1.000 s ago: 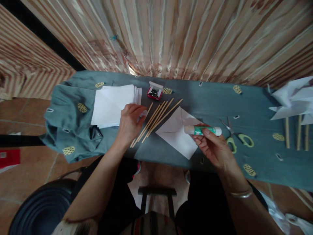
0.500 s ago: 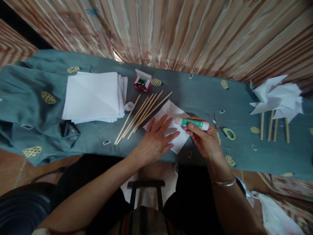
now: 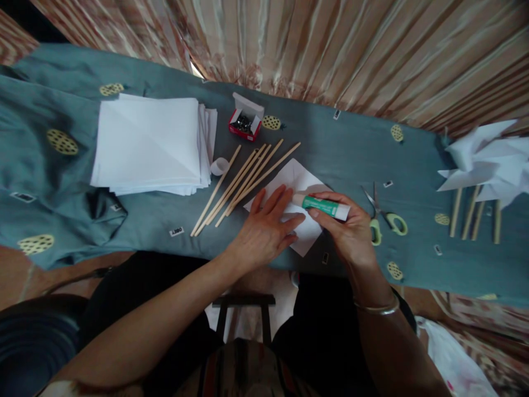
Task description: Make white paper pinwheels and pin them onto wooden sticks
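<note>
A square sheet of white paper (image 3: 308, 237) lies turned cornerwise on the cloth in front of me. My left hand (image 3: 264, 226) rests on its left part with the fingers spread, pressing it flat. In my right hand (image 3: 345, 223) is a green and white glue stick (image 3: 324, 207), held almost level. Its tip points left and is at the middle of the paper, close to my left fingers; whether it touches cannot be made out. Just left of the sheet lie several thin wooden sticks (image 3: 243, 184). Right of my right hand are scissors (image 3: 386, 215) with pale green handles, blades apart.
A stack of white paper (image 3: 149, 146) is at the left, with a small white roll (image 3: 219, 166) beside it. Behind the sticks stands an open red box (image 3: 246, 124) of small dark metal pieces. Paper pinwheels (image 3: 491, 160) on sticks lie at the far right. A pleated curtain (image 3: 314, 49) hangs behind.
My view has shifted slightly. The glue stick's tip has moved a little left and nearer my left fingers. My left hand stays spread on the paper.
</note>
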Motion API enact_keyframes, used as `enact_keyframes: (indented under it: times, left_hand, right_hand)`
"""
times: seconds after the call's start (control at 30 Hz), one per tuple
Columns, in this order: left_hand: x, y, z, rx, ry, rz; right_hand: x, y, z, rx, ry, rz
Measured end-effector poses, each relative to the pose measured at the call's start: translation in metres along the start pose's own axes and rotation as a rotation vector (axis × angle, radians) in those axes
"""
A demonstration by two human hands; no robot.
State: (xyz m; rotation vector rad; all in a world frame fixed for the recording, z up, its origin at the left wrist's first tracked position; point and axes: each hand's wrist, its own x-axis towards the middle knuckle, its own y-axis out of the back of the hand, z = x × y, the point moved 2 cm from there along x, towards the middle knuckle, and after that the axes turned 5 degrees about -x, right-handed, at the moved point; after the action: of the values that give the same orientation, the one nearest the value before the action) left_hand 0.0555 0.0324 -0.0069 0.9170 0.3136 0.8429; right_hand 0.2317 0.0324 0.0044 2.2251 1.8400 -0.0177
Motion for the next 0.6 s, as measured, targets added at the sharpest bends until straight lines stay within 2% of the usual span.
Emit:
enact_keyframes:
  times: [0.6]
  left_hand:
    - [0.0003,0.0016,0.0023,0.006,0.027,-0.005]
  right_hand:
    - [-0.0008,0.0074,0.01,-0.093,0.084,-0.01]
